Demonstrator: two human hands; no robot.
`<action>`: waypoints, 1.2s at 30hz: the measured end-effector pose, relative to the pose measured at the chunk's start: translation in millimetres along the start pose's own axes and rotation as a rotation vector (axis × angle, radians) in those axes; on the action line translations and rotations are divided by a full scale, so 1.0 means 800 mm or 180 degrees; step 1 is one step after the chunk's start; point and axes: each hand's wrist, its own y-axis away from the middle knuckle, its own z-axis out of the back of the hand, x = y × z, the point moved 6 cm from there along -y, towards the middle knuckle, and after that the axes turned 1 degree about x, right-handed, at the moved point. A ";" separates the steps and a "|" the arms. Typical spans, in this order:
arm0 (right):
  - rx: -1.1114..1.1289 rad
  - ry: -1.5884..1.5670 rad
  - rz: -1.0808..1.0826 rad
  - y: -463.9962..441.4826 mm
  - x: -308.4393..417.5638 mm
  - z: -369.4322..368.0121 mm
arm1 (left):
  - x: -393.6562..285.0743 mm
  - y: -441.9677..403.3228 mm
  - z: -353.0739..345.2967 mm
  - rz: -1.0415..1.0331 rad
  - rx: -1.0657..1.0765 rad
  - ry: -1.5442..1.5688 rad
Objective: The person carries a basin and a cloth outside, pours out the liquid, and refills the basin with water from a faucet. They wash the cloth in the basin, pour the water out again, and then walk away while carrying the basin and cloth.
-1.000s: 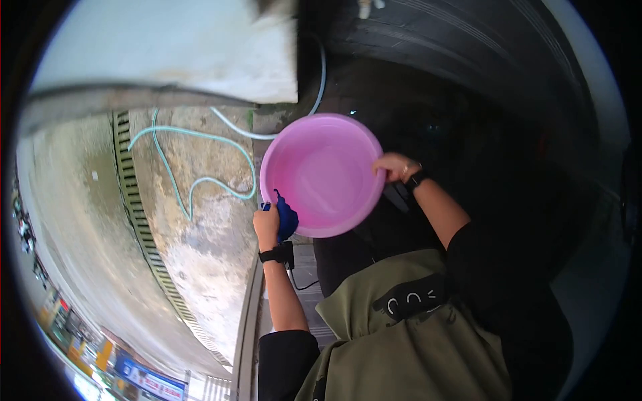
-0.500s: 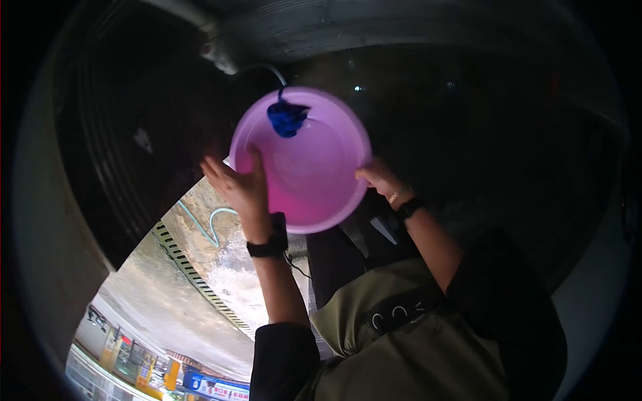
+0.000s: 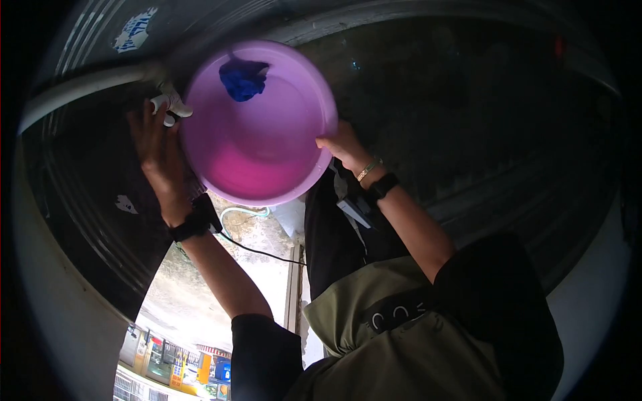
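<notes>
A pink basin [image 3: 267,134] is tilted toward me, its right rim gripped by my right hand [image 3: 346,147] with the thumb inside. Against the upper inner wall of the basin lies a dark blue cloth [image 3: 243,79]. My left hand [image 3: 157,150] is raised left of the basin with its fingers apart, at a white tap [image 3: 175,102]. Whether the fingertips touch the tap is hard to tell. Nothing is held in that hand.
A pale pipe [image 3: 83,89] runs along the dark wall to the tap. Below the basin, a light green hose [image 3: 231,211] lies on the pale ground. A black cable [image 3: 261,252] hangs from my left wrist. Shopfronts show at the lower left.
My left hand has let go of the blue cloth, which now lies in the basin, and has reached up to the tap. The view has turned toward the wall, and the basin sits further up and left.
</notes>
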 end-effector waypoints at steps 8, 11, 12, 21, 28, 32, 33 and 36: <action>-0.0067 -0.0064 0.0085 0.002 0.009 0.002 | -0.013 -0.012 -0.002 -0.0284 -0.0125 -0.0368; -0.0093 -0.0023 -0.0073 0.006 0.004 0.004 | -0.018 -0.016 -0.010 0.0005 -0.0337 -0.0491; -0.0074 -0.0062 -0.0116 0.007 0.002 0.004 | -0.015 -0.015 -0.011 0.0233 -0.0496 -0.0445; -0.0166 -0.0407 -0.0127 0.022 -0.005 0.004 | -0.017 -0.009 -0.013 0.0294 -0.0755 -0.0514; -0.0189 -0.0485 -0.0002 0.033 -0.005 0.006 | -0.043 -0.013 -0.008 -0.0123 -0.0977 -0.0881; -0.0113 -0.0360 -0.0140 0.029 -0.015 0.006 | -0.039 0.040 -0.040 0.0743 -0.1222 0.0695; -0.0086 -0.0419 -0.0178 0.029 -0.018 0.006 | -0.047 0.045 -0.076 0.1036 -0.0175 0.1259; -0.0081 -0.0330 -0.0133 0.028 -0.013 0.006 | -0.067 0.059 -0.175 0.0139 0.1026 0.0297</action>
